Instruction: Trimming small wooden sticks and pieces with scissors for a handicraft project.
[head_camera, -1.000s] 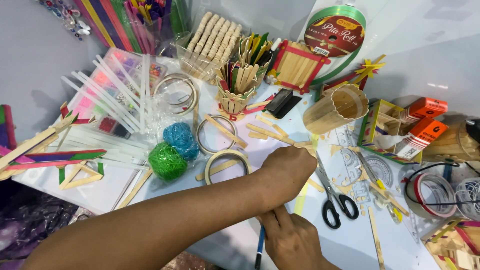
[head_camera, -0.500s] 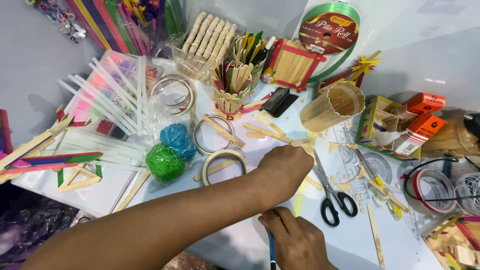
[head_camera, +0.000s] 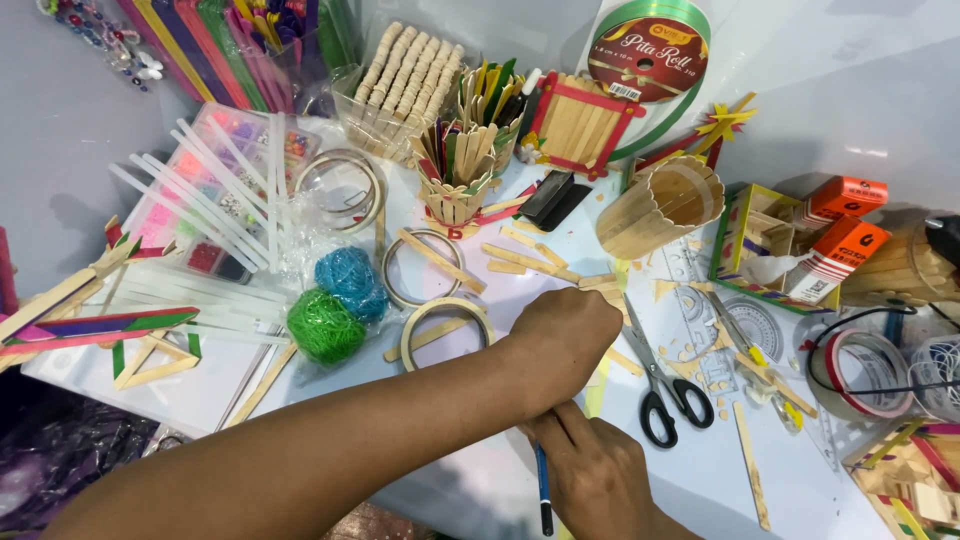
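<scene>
Head view: the left hand (head_camera: 562, 335) presses flat wooden craft sticks (head_camera: 600, 285) onto the white surface (head_camera: 480, 470), fingers curled over them. The right hand (head_camera: 600, 475) grips a blue pencil (head_camera: 541, 490) just below, apparently marking; black-handled scissors (head_camera: 665, 385) lie beside.

Black-handled scissors (head_camera: 662, 385) lie on the white table (head_camera: 450, 490). Green yarn ball (head_camera: 325, 326) touches blue yarn ball (head_camera: 350, 277). Tape ring (head_camera: 447, 325) sits nearby. Stick-built cup (head_camera: 660, 207) stands upright near green ribbon spool (head_camera: 645, 55). Orange boxes (head_camera: 845, 225) far right.
</scene>
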